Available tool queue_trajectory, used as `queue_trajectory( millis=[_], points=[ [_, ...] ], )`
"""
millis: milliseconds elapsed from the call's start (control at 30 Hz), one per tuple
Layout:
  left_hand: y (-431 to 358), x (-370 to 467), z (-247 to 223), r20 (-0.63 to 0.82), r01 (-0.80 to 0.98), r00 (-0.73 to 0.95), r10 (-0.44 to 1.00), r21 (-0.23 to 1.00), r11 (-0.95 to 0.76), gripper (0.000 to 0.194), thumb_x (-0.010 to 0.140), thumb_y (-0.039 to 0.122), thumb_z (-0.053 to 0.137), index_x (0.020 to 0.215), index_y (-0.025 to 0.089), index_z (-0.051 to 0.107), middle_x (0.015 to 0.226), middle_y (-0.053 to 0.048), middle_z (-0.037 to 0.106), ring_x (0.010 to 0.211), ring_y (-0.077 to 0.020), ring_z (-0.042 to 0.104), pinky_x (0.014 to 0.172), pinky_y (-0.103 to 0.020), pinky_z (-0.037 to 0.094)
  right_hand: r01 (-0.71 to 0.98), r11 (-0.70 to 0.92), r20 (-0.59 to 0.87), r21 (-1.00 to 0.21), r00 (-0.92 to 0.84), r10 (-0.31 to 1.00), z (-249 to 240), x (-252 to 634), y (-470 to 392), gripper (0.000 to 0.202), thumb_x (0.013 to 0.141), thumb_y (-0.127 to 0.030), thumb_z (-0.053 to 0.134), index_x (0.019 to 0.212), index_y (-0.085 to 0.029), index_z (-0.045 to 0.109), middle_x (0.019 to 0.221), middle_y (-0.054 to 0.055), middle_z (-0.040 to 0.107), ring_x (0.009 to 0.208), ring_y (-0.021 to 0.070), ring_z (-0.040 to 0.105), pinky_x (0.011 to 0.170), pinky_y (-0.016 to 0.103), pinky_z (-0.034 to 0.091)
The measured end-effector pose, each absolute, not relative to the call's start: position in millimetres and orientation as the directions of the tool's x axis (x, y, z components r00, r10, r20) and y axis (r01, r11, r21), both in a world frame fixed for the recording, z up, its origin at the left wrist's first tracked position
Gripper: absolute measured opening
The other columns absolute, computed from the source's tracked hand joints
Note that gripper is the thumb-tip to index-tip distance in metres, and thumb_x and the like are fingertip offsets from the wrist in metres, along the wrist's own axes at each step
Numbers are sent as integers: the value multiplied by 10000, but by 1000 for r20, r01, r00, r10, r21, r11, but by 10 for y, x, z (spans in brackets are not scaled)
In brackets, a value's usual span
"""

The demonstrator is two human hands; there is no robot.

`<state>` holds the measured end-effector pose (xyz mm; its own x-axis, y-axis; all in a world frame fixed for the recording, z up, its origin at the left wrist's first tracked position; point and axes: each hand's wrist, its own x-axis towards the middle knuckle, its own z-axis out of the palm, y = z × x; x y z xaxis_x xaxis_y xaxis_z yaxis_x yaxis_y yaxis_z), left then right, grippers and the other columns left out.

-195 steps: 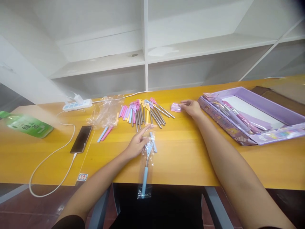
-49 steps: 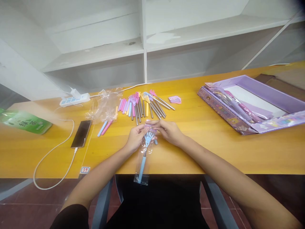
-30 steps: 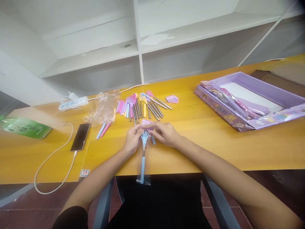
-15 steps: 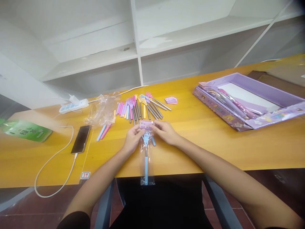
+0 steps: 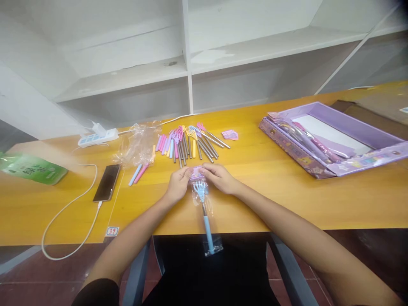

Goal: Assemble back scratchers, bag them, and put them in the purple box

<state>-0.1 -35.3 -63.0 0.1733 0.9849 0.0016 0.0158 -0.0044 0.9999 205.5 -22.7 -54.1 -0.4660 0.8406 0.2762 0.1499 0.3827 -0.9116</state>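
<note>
Between my left hand (image 5: 179,183) and my right hand (image 5: 220,177), a small purple-pink card (image 5: 196,173) is pinched at its two sides, with thumbs on top. Just below it hangs a clear plastic bag holding a light-blue hand-shaped scratcher (image 5: 208,229), head up and handle slanting past the table's front edge. Whether the card is inside the bag's top I cannot tell. Beyond my hands lies a pile of scratchers (image 5: 191,142) with metal rods and pink, purple, yellow and blue heads. Several coloured handle tubes (image 5: 164,145) lie left of the pile.
Crumpled clear plastic (image 5: 135,146), a blue and a pink tube (image 5: 141,173), a phone (image 5: 107,182) on a white cable, a power strip (image 5: 98,138) and a green bottle (image 5: 35,169) lie left. Small cards (image 5: 230,135) and a purple box (image 5: 299,159) with packed scratchers are right.
The bagged scratcher has swung, its lower end now further right and lower. The card has tilted and shows less between my closer fingers. The view has shifted slightly.
</note>
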Motion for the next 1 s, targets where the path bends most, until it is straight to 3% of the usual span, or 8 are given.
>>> queue_trajectory(
  millis=[167, 333, 433, 600, 700, 800, 900, 1000],
  points=[
    [-352, 41, -647, -95, -163, 266, 959, 976, 143, 574, 752, 555, 911, 1126, 147, 761, 1031, -83, 812, 952, -227, 769, 907, -355, 609, 206, 436, 347, -876, -358, 867, -602, 2023, -221, 396, 1081, -530, 486, 846, -220, 558, 757, -16, 551, 710, 155, 519, 693, 280, 406],
    [-388, 30, -627, -26, -154, 205, 978, 986, 58, 508, 834, 552, 850, 1115, 134, 785, 1030, -105, 826, 921, -231, 787, 862, -345, 626, 290, 436, 329, -852, -353, 876, -576, 2030, -245, 418, 1081, -531, 483, 799, -225, 517, 705, -27, 506, 653, 145, 468, 644, 276, 374],
    [-378, -16, -588, 66, -133, 76, 995, 990, -56, 455, 879, 520, 819, 1113, 131, 792, 1016, -106, 828, 903, -226, 789, 829, -326, 628, 311, 391, 214, -866, -476, 853, -426, 2037, -359, 402, 1072, -559, 494, 874, -217, 567, 766, -8, 596, 702, 158, 527, 669, 277, 407],
    [-266, -101, -489, 90, -347, -201, 975, 925, -156, 437, 874, 487, 828, 1156, 164, 746, 1057, -94, 812, 895, -221, 791, 804, -344, 645, 395, 321, -36, -861, -676, 736, -253, 1939, -724, 296, 999, -501, 654, 951, -211, 620, 810, -6, 658, 714, 167, 585, 674, 276, 423],
    [-226, -138, -423, 78, -440, -254, 964, 879, -187, 366, 869, 455, 821, 1079, 180, 706, 1052, -68, 788, 927, -211, 784, 834, -351, 646, 413, 257, -13, -874, -548, 837, -314, 1991, -861, 271, 1015, -490, 626, 1002, -220, 621, 836, -1, 677, 729, 172, 605, 678, 276, 429],
    [-250, -158, -377, 30, -491, -139, 990, 866, -95, 342, 920, 478, 716, 1109, 204, 640, 1077, -64, 766, 926, -221, 777, 789, -377, 657, 489, 208, 27, -847, -352, 935, -342, 2315, -853, 315, 1063, -499, 518, 1214, -235, 604, 861, 17, 710, 740, 195, 637, 692, 295, 446],
    [-304, -141, -363, 3, -472, 16, 1000, 881, 5, 361, 947, 502, 616, 1150, 204, 583, 974, -56, 742, 826, -219, 756, 699, -385, 657, 714, 104, 106, -693, -42, 994, -197, 2929, -711, 320, 1082, -453, 426, 1225, -231, 607, 892, 62, 721, 757, 225, 644, 715, 324, 439],
    [-353, -91, -379, 3, -438, 92, 996, 898, 37, 347, 951, 488, 587, 1140, 199, 558, 825, -14, 684, 713, -195, 708, 625, -359, 642, 851, -219, 221, -477, 357, 908, 63, 3714, -462, 341, 1079, -420, 420, 1215, -209, 649, 966, 127, 736, 799, 252, 627, 732, 346, 406]
  ],
)
